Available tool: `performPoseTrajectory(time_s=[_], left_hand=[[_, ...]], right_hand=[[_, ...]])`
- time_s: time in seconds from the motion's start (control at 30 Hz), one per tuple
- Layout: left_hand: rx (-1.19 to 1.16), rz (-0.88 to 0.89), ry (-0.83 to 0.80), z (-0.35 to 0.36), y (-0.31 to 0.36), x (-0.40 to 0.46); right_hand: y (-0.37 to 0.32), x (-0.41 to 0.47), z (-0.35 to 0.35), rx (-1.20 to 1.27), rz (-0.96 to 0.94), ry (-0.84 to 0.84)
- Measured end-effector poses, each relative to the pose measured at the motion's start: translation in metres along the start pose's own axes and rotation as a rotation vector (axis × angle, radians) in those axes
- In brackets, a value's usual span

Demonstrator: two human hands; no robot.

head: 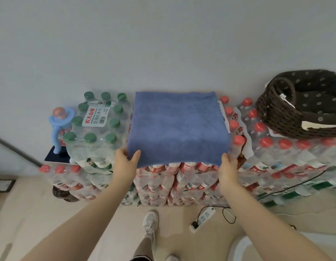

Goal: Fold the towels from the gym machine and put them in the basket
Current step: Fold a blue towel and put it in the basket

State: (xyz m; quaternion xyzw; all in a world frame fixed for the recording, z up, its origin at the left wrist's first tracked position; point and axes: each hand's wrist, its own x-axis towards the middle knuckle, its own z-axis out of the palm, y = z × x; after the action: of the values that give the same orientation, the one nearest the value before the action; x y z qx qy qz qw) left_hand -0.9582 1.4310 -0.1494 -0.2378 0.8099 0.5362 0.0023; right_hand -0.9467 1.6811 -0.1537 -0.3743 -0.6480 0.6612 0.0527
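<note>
Towel (177, 127), blue, lies folded square atop the stacked water-bottle packs (182, 181). Left hand (125, 161) and right hand (227, 164) each pinch a near corner; grip narrow. Folding appears done; transfer remains. Basket (287, 117) stands well apart to the right, open-topped, path across red caps unobstructed.

Blue towel (177, 127), dk brown woven basket (280, 113) w/ flower-print lining, red & green caps
</note>
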Motion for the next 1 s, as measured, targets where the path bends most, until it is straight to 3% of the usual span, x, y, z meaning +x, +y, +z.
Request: performPoseTrajectory(time_s=[0.1, 0.17, 0.33, 0.53, 0.63, 0.77, 0.87, 1.0], left_hand=[[-0.037, -0.039, -0.038, 0.004, -0.004, -0.009], [-0.033, -0.014, -0.084, 0.005, -0.002, -0.015], [-0.342, -0.102, -0.100, -0.007, 0.005, -0.017], [-0.209, -0.136, -0.091, -0.011, -0.006, -0.005], [-0.205, -0.178, -0.076, -0.006, -0.004, -0.001], [-0.362, -0.264, -0.101, 0.003, -0.004, 0.004], [-0.379, -0.168, -0.098, 0.014, -0.010, -0.002], [-0.308, -0.092, 0.056, 0.028, -0.007, -0.007]], right_hand=[[-0.001, 0.003, -0.005, 0.031, 0.172, -0.109], [-0.005, 0.004, -0.010, 0.013, 0.155, -0.110], [-0.017, 0.001, -0.035, 0.118, 0.034, -0.169], [-0.017, -0.005, -0.041, 0.080, 0.033, -0.161], [-0.017, -0.004, -0.040, -0.034, -0.028, -0.158], [-0.015, -0.010, -0.046, -0.270, -0.201, -0.274], [-0.014, -0.014, -0.046, -0.472, -0.277, -0.356], [-0.019, -0.025, -0.043, -0.649, -0.370, -0.430]])
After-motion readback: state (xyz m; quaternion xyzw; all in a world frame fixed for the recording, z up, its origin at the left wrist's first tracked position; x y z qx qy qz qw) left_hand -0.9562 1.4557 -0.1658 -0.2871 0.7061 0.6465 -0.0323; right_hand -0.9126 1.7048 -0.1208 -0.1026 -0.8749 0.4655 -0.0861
